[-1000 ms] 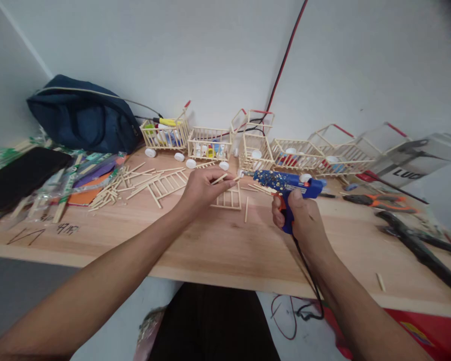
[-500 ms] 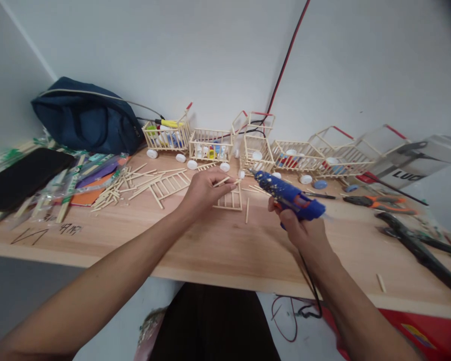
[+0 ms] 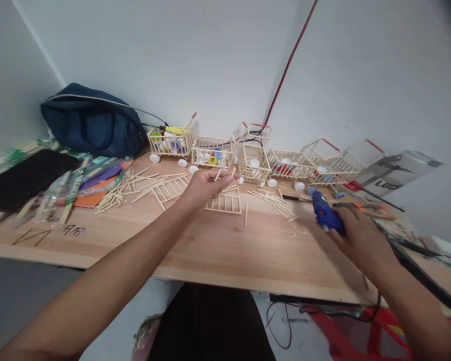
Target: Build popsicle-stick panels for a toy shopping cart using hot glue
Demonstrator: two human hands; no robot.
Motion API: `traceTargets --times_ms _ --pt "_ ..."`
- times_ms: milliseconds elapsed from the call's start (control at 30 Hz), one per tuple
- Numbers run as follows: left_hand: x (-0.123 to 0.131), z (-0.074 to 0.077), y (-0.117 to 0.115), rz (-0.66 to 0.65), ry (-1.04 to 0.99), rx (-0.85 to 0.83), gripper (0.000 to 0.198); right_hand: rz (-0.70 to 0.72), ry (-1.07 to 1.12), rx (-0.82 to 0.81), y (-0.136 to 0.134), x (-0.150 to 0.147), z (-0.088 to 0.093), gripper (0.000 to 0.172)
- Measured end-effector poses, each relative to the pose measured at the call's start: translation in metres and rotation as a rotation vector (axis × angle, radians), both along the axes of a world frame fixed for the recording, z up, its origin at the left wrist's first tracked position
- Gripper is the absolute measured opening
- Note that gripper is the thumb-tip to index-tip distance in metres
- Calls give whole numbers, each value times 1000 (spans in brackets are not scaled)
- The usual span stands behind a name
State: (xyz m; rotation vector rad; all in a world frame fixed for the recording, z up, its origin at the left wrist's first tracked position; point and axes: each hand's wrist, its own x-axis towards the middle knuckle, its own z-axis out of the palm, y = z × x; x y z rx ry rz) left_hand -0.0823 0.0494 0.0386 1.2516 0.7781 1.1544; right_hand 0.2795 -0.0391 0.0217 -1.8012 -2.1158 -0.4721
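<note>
My left hand (image 3: 207, 187) is closed in a pinch on a short wooden stick (image 3: 218, 174), above a small ladder-like stick frame (image 3: 229, 203) on the table. One loose stick (image 3: 246, 214) lies just right of that frame. Off to the right, my right hand (image 3: 355, 233) is wrapped round a blue glue gun (image 3: 326, 213), low over the table beside the orange-handled pliers (image 3: 372, 208). A second stick frame (image 3: 169, 190) lies left of my left hand, next to a pile of loose sticks (image 3: 115, 195).
Several miniature stick shopping carts (image 3: 212, 150) with white wheels line the wall. A navy bag (image 3: 93, 120), a black phone-like slab (image 3: 30, 175) and plastic-wrapped materials (image 3: 73, 190) occupy the left. More sticks (image 3: 272, 198) lie centre right, and a dark long-handled tool (image 3: 424, 271) at far right.
My right hand has carried the glue gun away to the right and turned it. My left hand keeps its pinch near the same spot. The sticks at centre right are now uncovered.
</note>
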Motion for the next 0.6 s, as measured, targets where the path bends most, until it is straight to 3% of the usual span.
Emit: traceTargets --times_ms 133,367,500,600 --pt "0 0 -1 12 45 57 42 -99 20 -151 -13 37 -15 22" --pt "2 3 -5 45 72 88 39 -130 142 -321 -16 66 -25 38" --pt "2 3 -5 32 42 56 39 -122 138 -261 -16 62 -5 49" --pt "3 3 -6 3 22 15 40 -4 264 -41 -15 14 25 41"
